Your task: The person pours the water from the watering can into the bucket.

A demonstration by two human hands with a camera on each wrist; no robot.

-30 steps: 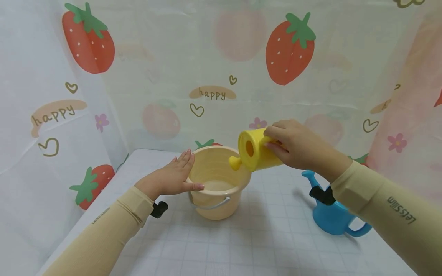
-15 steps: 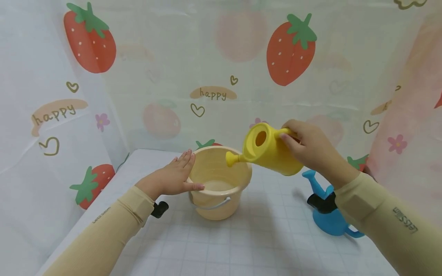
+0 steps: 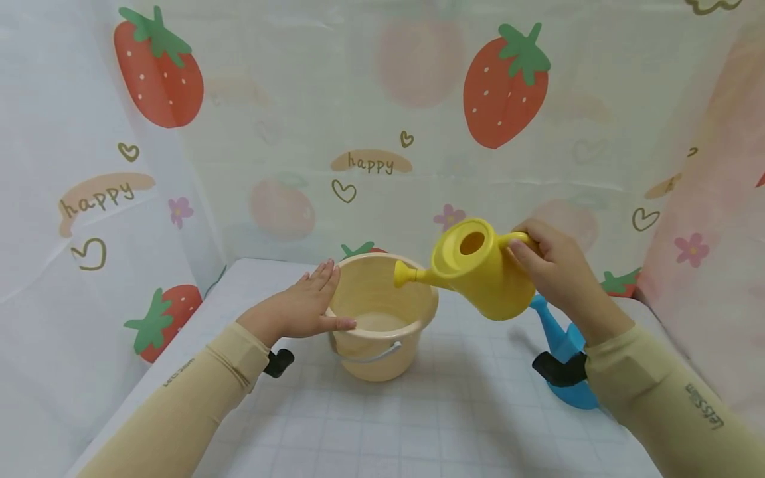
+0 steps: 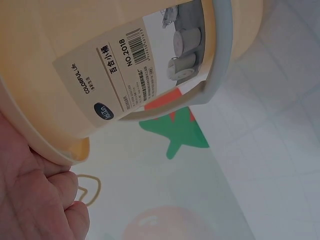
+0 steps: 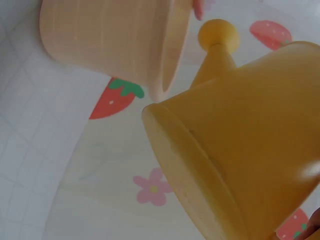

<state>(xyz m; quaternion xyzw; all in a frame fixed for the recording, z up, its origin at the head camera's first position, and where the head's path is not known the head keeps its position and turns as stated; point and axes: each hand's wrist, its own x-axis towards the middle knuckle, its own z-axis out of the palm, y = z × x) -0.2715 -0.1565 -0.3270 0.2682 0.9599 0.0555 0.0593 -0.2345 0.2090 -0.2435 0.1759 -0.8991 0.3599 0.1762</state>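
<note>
A pale yellow plastic bucket [image 3: 379, 365] stands upright on the table, its grey handle [image 3: 372, 353] hanging down the near side. My left hand [image 3: 295, 309] rests on the bucket's left rim, fingers straight and thumb laid along the near edge. In the left wrist view the bucket's paper label [image 4: 110, 75] shows below the rim. With curled fingers my right hand [image 3: 556, 265] grips the handle of a yellow watering can [image 3: 490, 282]. The can tilts slightly left; its spout head [image 3: 405, 274] is over the bucket's opening. No stream from it is visible.
A blue watering can [image 3: 560, 338] stands at the right of the table, partly hidden behind the right wrist's black camera [image 3: 558, 370]. The table [image 3: 382, 431] wears a white checked cover. A strawberry-patterned curtain [image 3: 287, 119] encloses the back and sides.
My right hand has drawn back to the right and tipped the yellow watering can from steeply tilted to nearly upright. My left hand and the bucket have stayed in place.
</note>
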